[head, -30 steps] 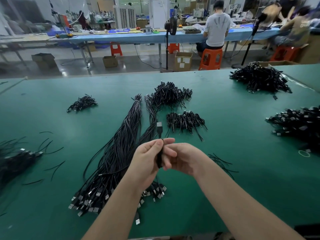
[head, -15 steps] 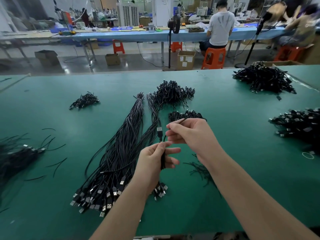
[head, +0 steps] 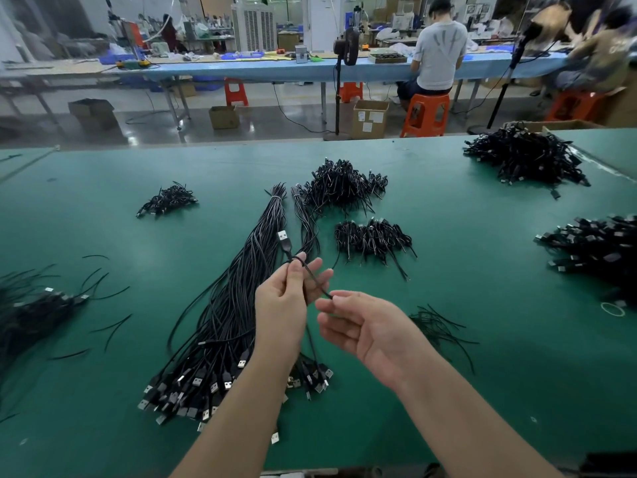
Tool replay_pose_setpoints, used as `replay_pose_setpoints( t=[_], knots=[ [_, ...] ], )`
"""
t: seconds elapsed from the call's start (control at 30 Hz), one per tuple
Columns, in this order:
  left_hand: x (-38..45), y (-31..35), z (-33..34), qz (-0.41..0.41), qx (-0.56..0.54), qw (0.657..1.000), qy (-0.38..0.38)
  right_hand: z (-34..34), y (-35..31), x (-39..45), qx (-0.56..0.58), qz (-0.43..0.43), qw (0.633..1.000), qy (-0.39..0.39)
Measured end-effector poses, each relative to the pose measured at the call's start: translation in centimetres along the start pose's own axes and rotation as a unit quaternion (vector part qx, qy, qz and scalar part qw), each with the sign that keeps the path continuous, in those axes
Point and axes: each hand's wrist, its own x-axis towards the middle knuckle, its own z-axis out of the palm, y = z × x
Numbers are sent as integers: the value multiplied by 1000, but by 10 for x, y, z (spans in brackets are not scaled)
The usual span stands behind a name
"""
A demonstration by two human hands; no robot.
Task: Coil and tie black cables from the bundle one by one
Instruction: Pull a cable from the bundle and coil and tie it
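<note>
My left hand [head: 282,305] grips a coiled black cable [head: 312,276], thumb and fingers curled round it above the table [head: 482,391]. The coil is thin and dark, and its silver USB plug [head: 282,235] sticks up past my fingertips. A loose black end runs from the coil down and right to my right hand [head: 365,326], where my thumb and forefinger pinch its tip; my other right fingers hang relaxed, palm up. Another strand drops from my left hand toward the table.

Just beyond and under my left wrist lies the bundle [head: 234,305], long straight black cables fanning toward me, their plugs spread near the table edge. Beyond my hands sit two piles of tied coils [head: 372,238], and more heaps lie far right [head: 593,243] and far left [head: 31,315].
</note>
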Motion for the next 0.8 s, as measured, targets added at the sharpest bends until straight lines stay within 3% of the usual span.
replay_pose_setpoints(
  t=[0.23, 0.57, 0.8],
  knots=[
    [1, 11, 7, -86, -114, 990, -16, -6, 17, 3, -31, 48, 998, 8],
    [1, 11, 0, -74, -47, 993, -72, -15, 13, 9, -91, 85, 992, -37],
    [-7, 13, 4, -69, -11, 994, -89, -18, 3, 17, -189, 1, 977, -100]
  ],
)
